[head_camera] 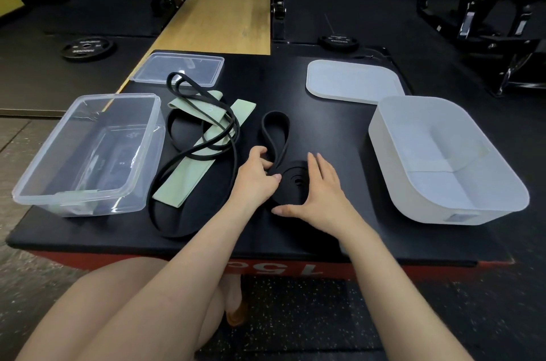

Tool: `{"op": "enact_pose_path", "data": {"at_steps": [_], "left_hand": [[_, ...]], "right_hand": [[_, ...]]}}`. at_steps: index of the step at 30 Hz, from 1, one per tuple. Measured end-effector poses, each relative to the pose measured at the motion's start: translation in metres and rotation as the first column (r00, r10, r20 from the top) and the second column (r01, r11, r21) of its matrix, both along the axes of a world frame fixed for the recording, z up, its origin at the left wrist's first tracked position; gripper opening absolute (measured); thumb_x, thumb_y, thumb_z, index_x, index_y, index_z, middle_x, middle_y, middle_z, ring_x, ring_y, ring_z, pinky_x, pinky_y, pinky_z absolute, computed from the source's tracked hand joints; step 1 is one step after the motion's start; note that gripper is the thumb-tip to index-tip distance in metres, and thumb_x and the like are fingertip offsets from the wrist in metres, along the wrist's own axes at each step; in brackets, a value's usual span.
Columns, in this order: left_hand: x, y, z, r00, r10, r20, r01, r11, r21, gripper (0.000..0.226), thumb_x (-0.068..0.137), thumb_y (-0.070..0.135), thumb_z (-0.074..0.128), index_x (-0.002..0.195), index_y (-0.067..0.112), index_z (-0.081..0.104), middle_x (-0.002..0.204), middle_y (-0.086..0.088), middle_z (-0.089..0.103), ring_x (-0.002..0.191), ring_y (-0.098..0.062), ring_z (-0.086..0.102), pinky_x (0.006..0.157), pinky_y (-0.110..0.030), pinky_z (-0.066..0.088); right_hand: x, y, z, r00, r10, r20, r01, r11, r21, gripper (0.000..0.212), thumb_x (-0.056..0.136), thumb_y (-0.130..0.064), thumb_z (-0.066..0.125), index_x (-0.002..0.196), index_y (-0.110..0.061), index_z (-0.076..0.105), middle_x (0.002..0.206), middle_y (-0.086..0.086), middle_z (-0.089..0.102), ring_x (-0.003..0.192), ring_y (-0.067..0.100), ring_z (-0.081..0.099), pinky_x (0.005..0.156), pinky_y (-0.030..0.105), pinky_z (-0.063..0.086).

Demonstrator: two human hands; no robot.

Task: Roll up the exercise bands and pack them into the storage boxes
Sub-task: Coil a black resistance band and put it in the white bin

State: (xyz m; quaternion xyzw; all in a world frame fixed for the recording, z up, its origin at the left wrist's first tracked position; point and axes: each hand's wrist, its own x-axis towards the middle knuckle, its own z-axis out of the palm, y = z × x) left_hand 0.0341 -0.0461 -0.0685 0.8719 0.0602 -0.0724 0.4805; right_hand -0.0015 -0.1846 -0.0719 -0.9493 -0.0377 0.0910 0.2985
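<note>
A wide black band [276,130] lies on the black platform, partly wound into a flat coil [295,180] with a loose loop running away from me. My left hand [257,174] pinches the band where it leaves the coil. My right hand [320,189] cups the coil's right side with fingers straight and thumb at its near edge. A thin black band [233,136] and a pale green band [192,162] lie tangled to the left. A clear storage box [88,151] stands at the left, a white storage box [443,154] at the right.
The clear lid [180,68] lies behind the green band and the white lid [351,80] behind the white box. The platform's [339,130] front edge is close to my knees. Weight plates and yellow-black rack frames stand on the floor beyond.
</note>
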Motion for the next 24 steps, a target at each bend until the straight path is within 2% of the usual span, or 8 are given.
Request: {"op": "enact_pose_path", "data": {"at_steps": [3, 7, 11, 15, 17, 19, 21, 24], "left_hand": [[0.002, 0.001, 0.0, 1.0, -0.022, -0.016, 0.022, 1.0, -0.005, 0.056, 0.087, 0.011, 0.06, 0.139, 0.02, 0.041, 0.121, 0.001, 0.059, 0.104, -0.01, 0.051, 0.09, -0.018, 0.036], [0.003, 0.002, 0.001, 0.997, -0.047, -0.065, 0.043, 0.997, -0.064, 0.049, 0.088, 0.008, 0.059, 0.134, 0.022, 0.05, 0.131, -0.001, 0.056, 0.114, -0.011, 0.052, 0.097, -0.019, 0.036], [0.005, 0.006, 0.003, 0.991, -0.085, -0.107, 0.075, 0.992, -0.098, 0.047, 0.086, 0.004, 0.058, 0.13, 0.021, 0.054, 0.13, -0.001, 0.054, 0.127, -0.013, 0.044, 0.107, -0.024, 0.032], [0.007, 0.01, 0.005, 0.99, -0.068, -0.126, 0.046, 0.985, -0.165, 0.033, 0.085, 0.003, 0.055, 0.116, 0.014, 0.062, 0.098, 0.006, 0.063, 0.102, -0.011, 0.055, 0.085, -0.019, 0.04], [0.008, 0.011, 0.005, 0.993, -0.038, -0.115, 0.018, 0.985, -0.171, 0.022, 0.086, 0.007, 0.056, 0.105, 0.014, 0.065, 0.094, 0.004, 0.064, 0.093, -0.011, 0.056, 0.077, -0.019, 0.042], [0.01, 0.012, 0.004, 0.995, -0.01, -0.101, -0.006, 0.987, -0.16, 0.012, 0.086, 0.01, 0.057, 0.089, 0.016, 0.066, 0.088, 0.004, 0.063, 0.087, -0.011, 0.056, 0.075, -0.02, 0.043], [0.011, 0.014, 0.003, 0.996, -0.006, -0.088, -0.005, 0.991, -0.132, 0.016, 0.085, 0.011, 0.057, 0.073, 0.019, 0.063, 0.082, 0.007, 0.063, 0.082, -0.01, 0.055, 0.073, -0.022, 0.044], [0.012, 0.017, 0.001, 0.995, -0.024, -0.092, 0.015, 0.995, -0.101, 0.015, 0.084, 0.017, 0.063, 0.07, 0.02, 0.061, 0.09, 0.002, 0.066, 0.089, -0.015, 0.059, 0.085, -0.033, 0.048]], "right_hand": [[-0.009, 0.019, -0.008, 0.981, -0.191, 0.038, 0.188, 0.979, 0.077, 0.118, 0.068, -0.068, 0.065, 0.151, -0.019, -0.004, 0.158, -0.001, -0.004, 0.145, 0.02, -0.001, 0.116, 0.04, 0.016], [-0.006, 0.026, -0.015, 0.954, -0.262, 0.145, 0.255, 0.965, 0.069, 0.112, 0.071, -0.066, 0.065, 0.151, -0.014, 0.004, 0.156, 0.003, 0.011, 0.142, 0.022, 0.009, 0.114, 0.035, 0.02], [-0.002, 0.014, -0.016, 0.982, -0.16, 0.106, 0.149, 0.983, 0.103, 0.111, 0.072, -0.06, 0.069, 0.151, -0.015, 0.006, 0.156, -0.001, 0.009, 0.142, 0.017, 0.006, 0.115, 0.031, 0.015], [0.004, 0.001, -0.008, 0.999, -0.023, 0.037, 0.018, 0.993, 0.12, 0.11, 0.071, -0.056, 0.072, 0.151, -0.02, 0.006, 0.156, -0.008, 0.007, 0.143, 0.012, 0.003, 0.114, 0.03, 0.014], [0.008, -0.007, -0.004, 0.999, 0.049, -0.008, -0.048, 0.992, 0.118, 0.11, 0.07, -0.055, 0.074, 0.151, -0.023, 0.007, 0.156, -0.011, 0.005, 0.143, 0.011, 0.003, 0.114, 0.032, 0.015], [0.013, -0.013, -0.001, 0.992, 0.113, -0.053, -0.106, 0.986, 0.127, 0.11, 0.069, -0.053, 0.076, 0.151, -0.025, 0.008, 0.155, -0.013, 0.006, 0.143, 0.009, 0.004, 0.114, 0.032, 0.015], [0.018, -0.018, 0.001, 0.983, 0.165, -0.077, -0.152, 0.977, 0.148, 0.11, 0.067, -0.049, 0.079, 0.15, -0.025, 0.012, 0.154, -0.015, 0.01, 0.143, 0.009, 0.007, 0.113, 0.029, 0.016], [0.024, -0.023, 0.004, 0.969, 0.225, -0.106, -0.207, 0.965, 0.16, 0.107, 0.066, -0.041, 0.082, 0.149, -0.026, 0.016, 0.152, -0.015, 0.014, 0.14, 0.007, 0.011, 0.108, 0.022, 0.016]]}}
